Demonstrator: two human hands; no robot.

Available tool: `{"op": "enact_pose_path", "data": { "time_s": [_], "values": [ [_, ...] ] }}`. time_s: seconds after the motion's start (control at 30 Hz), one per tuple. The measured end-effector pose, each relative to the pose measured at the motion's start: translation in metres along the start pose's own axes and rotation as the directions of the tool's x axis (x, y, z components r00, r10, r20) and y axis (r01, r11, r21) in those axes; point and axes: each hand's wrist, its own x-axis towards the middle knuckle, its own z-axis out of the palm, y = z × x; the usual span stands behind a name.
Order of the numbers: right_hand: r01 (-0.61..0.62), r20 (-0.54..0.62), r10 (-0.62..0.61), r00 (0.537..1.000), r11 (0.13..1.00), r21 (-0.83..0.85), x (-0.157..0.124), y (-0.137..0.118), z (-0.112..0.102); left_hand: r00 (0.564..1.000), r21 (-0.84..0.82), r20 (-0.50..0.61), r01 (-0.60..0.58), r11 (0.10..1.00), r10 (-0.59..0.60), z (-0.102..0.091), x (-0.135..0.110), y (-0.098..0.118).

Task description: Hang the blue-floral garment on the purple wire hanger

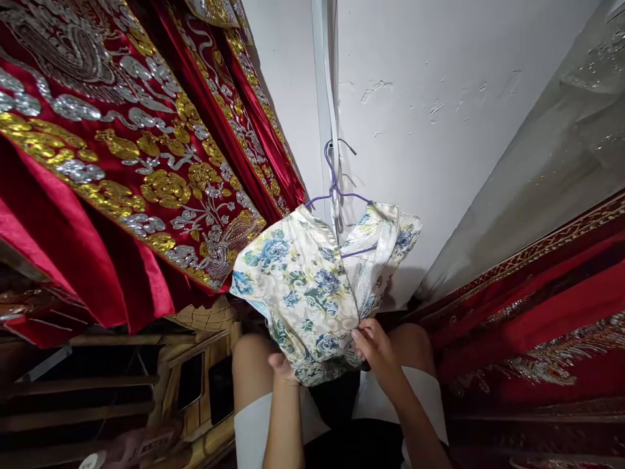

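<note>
A cream dress with blue flowers [312,286] hangs on a purple wire hanger [336,192] hooked to a white rail on the wall. My right hand [374,345] pinches the fabric near the lower middle of the dress, fingers closed on it. My left hand [282,366] is under the lower left hem, mostly hidden by the cloth, and seems to grip it. My knees show below the dress.
Red satin garments with gold and silver embroidery [127,163] hang at the left. More red embroidered cloth [537,326] lies at the right, under a clear plastic cover [547,169]. A wooden piece with openings [200,384] stands lower left. The white wall [430,98] is behind.
</note>
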Motion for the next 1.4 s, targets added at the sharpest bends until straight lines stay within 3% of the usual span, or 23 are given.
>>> {"op": "enact_pose_path", "data": {
  "time_s": [0.07, 0.1, 0.2, 0.3, 0.4, 0.47, 0.53, 0.57, 0.63, 0.7, 0.73, 0.77, 0.8, 0.87, 0.9, 0.93, 1.0, 1.07, 1.2, 1.4],
  "values": [
    [-0.045, 0.135, 0.053, 0.989, 0.997, -0.061, 0.001, -0.001, 0.004, 0.997, -0.232, 0.040, 0.073, 0.970, -0.066, -0.005, 0.001, 0.006],
    [-0.052, 0.174, 0.063, 0.983, 0.997, -0.065, 0.001, -0.002, 0.007, 0.991, -0.395, 0.066, 0.134, 0.909, -0.117, -0.008, 0.000, 0.009],
    [-0.013, 0.155, 0.020, 0.988, 0.999, -0.044, 0.000, -0.006, 0.016, 0.953, -0.775, 0.157, 0.280, 0.566, -0.258, -0.012, -0.004, 0.021],
    [0.039, 0.075, -0.040, 0.996, 0.999, 0.004, -0.001, -0.010, 0.020, 0.937, -0.876, 0.191, 0.297, 0.379, -0.293, -0.004, -0.007, 0.028],
    [0.054, 0.037, -0.056, 0.998, 0.997, 0.064, -0.002, -0.014, 0.016, 0.926, -0.906, 0.183, 0.290, 0.310, -0.331, 0.007, 0.000, 0.027],
    [0.047, 0.012, -0.048, 0.999, 0.995, 0.085, -0.003, -0.016, 0.012, 0.906, -0.917, 0.093, 0.240, 0.320, -0.413, 0.013, 0.009, 0.022],
    [0.043, -0.030, -0.040, 0.999, 0.995, 0.093, -0.003, -0.017, 0.009, 0.869, -0.903, -0.116, 0.109, 0.416, -0.481, 0.018, 0.019, 0.013],
    [0.041, -0.046, -0.037, 0.998, 0.994, 0.097, -0.004, -0.017, 0.008, 0.831, -0.868, -0.262, 0.019, 0.496, -0.491, 0.020, 0.024, 0.008],
    [0.030, -0.050, -0.025, 0.998, 0.994, 0.108, -0.004, -0.017, 0.009, 0.695, -0.718, -0.565, -0.149, 0.680, -0.445, 0.022, 0.027, -0.001],
    [0.015, -0.018, -0.013, 1.000, 0.993, 0.117, -0.004, -0.016, 0.014, 0.541, -0.511, -0.774, -0.227, 0.829, -0.329, 0.025, 0.024, -0.005],
    [0.005, 0.009, -0.006, 1.000, 0.993, 0.115, -0.003, -0.015, 0.018, 0.516, -0.420, -0.819, -0.237, 0.876, -0.253, 0.027, 0.021, -0.004],
    [-0.008, 0.039, 0.004, 0.999, 0.994, 0.107, -0.002, -0.015, 0.021, 0.553, -0.353, -0.816, -0.243, 0.903, -0.171, 0.029, 0.016, -0.002],
    [-0.022, 0.069, 0.015, 0.997, 0.996, 0.092, -0.001, -0.015, 0.024, 0.641, -0.316, -0.763, -0.250, 0.915, -0.088, 0.032, 0.011, 0.002],
    [-0.045, 0.113, 0.039, 0.993, 0.998, 0.049, -0.001, -0.015, 0.029, 0.840, -0.314, -0.540, -0.264, 0.912, 0.057, 0.041, 0.002, 0.012],
    [-0.049, 0.124, 0.045, 0.991, 0.998, 0.028, -0.001, -0.015, 0.030, 0.900, -0.332, -0.422, -0.263, 0.906, 0.106, 0.046, -0.002, 0.017],
    [-0.043, 0.125, 0.042, 0.991, 0.999, 0.009, -0.001, -0.016, 0.031, 0.930, -0.351, -0.341, -0.259, 0.900, 0.135, 0.051, -0.006, 0.022],
    [-0.024, 0.121, 0.026, 0.992, 1.000, -0.017, -0.003, -0.018, 0.030, 0.939, -0.377, -0.316, -0.254, 0.891, 0.135, 0.059, -0.010, 0.030],
    [-0.030, 0.140, 0.035, 0.989, 0.999, -0.037, -0.006, -0.021, 0.028, 0.921, -0.385, -0.375, -0.257, 0.886, 0.105, 0.065, -0.012, 0.036],
    [-0.117, 0.199, 0.127, 0.972, 0.991, -0.060, -0.008, -0.027, 0.024, 0.909, -0.388, -0.403, -0.273, 0.880, 0.104, 0.066, -0.010, 0.044],
    [-0.142, 0.210, 0.153, 0.966, 0.988, -0.068, -0.003, -0.027, 0.022, 0.887, -0.340, -0.445, -0.290, 0.895, 0.119, 0.072, -0.007, 0.039]
  ]
}}
